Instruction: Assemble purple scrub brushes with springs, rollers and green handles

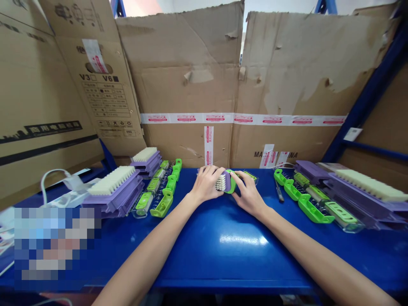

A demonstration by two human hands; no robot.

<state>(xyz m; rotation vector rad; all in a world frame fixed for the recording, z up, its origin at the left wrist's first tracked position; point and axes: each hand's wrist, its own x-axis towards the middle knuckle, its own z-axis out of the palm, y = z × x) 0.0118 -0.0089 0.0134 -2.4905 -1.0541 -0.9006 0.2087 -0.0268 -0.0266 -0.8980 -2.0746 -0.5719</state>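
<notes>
Near the back middle of the blue table, my left hand (208, 183) wraps round a purple brush head (228, 180) with short cream bristles (220, 183). My fingers hide much of its body. At its right end is a bright green curved cap (233, 182), which my right hand (250, 196) grips between thumb and fingers. The cap lies against the purple part; whether it is fastened I cannot tell. Just behind my right hand lies a clear piece with a green top (251, 176), partly covered.
Purple bristled parts are stacked at left (111, 182) and right (369, 185). Beside them run green caps (162, 204), clear green-topped cases (143, 203) and dark coils. A dark pen-like tool (279, 193) lies right. Cardboard (191, 93) walls the back; a cabled white adapter (75, 182) sits left.
</notes>
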